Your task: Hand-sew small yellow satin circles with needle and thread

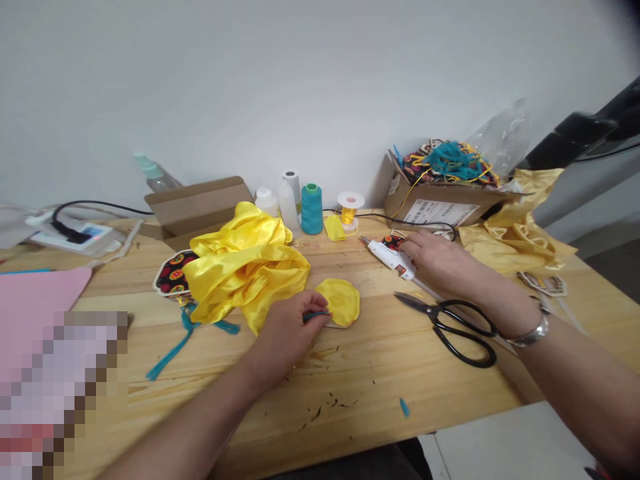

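Note:
My left hand [293,323] pinches a bit of teal tassel [314,314] at the edge of a rounded patch covered in yellow satin [341,300], which lies on the table. Left of it is a crumpled heap of yellow satin [250,267], beside a black piece with a floral print [176,275] and teal tassels [173,352]. My right hand [440,260] has its fingers curled at the white glue gun [389,257], whose nozzle points away to the left; the hand covers part of the gun. Another floral-print piece [393,241] lies just behind the gun.
Black-handled scissors [440,317] lie in front of my right forearm. Behind stand a teal thread cone [311,210], a yellow thread spool [349,208], bottles and a filled cardboard box [440,207]. Pale gold fabric [520,233] lies right. A teal scrap [405,407] is near the front edge.

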A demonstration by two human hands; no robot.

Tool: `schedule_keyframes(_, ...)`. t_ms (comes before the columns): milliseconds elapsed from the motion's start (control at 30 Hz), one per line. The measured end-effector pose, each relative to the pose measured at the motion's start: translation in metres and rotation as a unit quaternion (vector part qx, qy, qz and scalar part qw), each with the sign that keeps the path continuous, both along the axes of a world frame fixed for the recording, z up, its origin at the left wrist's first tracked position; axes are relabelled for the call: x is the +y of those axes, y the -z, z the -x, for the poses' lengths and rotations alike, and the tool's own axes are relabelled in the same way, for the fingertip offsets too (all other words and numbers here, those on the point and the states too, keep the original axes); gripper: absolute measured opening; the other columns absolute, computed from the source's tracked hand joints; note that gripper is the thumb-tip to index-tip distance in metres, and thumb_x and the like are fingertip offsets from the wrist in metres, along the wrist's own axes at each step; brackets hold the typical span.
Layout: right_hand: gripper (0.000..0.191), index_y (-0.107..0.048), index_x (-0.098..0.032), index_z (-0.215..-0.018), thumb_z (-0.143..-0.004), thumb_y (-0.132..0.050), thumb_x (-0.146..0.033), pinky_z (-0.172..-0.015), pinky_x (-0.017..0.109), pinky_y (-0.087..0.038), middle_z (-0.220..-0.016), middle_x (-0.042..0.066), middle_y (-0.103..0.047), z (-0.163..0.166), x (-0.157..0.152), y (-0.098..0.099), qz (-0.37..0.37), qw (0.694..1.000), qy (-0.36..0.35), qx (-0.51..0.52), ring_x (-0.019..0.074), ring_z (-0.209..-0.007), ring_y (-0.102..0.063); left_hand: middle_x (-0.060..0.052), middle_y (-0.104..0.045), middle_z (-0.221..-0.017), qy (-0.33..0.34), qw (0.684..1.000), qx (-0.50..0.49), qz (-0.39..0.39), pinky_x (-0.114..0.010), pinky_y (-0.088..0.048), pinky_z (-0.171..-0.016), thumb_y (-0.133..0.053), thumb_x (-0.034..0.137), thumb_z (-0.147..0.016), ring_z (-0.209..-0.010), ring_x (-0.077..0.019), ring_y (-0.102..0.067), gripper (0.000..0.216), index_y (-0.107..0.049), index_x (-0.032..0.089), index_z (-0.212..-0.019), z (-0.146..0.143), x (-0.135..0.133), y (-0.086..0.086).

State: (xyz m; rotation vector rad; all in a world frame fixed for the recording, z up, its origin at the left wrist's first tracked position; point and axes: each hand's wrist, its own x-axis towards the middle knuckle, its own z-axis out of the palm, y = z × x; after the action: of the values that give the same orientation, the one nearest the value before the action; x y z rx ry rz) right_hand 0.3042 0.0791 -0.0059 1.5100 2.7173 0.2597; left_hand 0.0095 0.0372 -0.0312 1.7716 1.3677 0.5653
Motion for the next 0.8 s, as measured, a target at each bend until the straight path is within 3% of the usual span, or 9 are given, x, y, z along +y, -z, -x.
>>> schedule_keyframes(367, 0.019, -0.064, -0.015, -0.092, -0.088, -0.047, -0.022, -0.075, 0.027, -0.041, -0.092, 0.010, -0.062, 0.017, -0.001, -0.011, 0.045, 0.990, 0.081, 0.107, 0.0197, -0.087, -0.055, -0.001, -0.072, -0.084, 0.002, 1.000, -0.003, -0.004, -0.030, -0.049, -0.073, -0.061, 0.025, -0.075, -0.081, -0.0184, -0.067, 0.012, -0.062, 0.020, -0.086, 0.001, 0.000, 0.001)
schedule_keyframes(500, 0.023, -0.065, -0.015, -0.083, -0.089, -0.043, -0.021, -0.073, 0.026, -0.039, -0.086, 0.009, -0.063, 0.027, 0.005, -0.011, 0.041, 0.988, 0.120, 0.085, 0.0184, -0.083, -0.057, -0.001, -0.072, -0.084, 0.001, 1.000, -0.006, 0.000, -0.030, -0.049, -0.073, -0.060, 0.025, -0.075, -0.081, -0.0185, -0.067, 0.012, -0.062, 0.020, -0.085, -0.001, 0.000, -0.001)
schedule_keyframes(800, 0.029, -0.065, -0.015, -0.077, -0.089, -0.041, -0.025, -0.061, 0.027, -0.034, -0.080, 0.009, -0.066, 0.036, 0.007, -0.021, 0.027, 0.991, 0.129, 0.018, 0.0195, -0.074, -0.059, -0.002, -0.072, -0.084, 0.002, 1.000, -0.006, 0.003, -0.031, -0.049, -0.073, -0.058, 0.025, -0.076, -0.081, -0.0200, -0.067, 0.011, -0.062, 0.020, -0.085, 0.000, -0.001, -0.002)
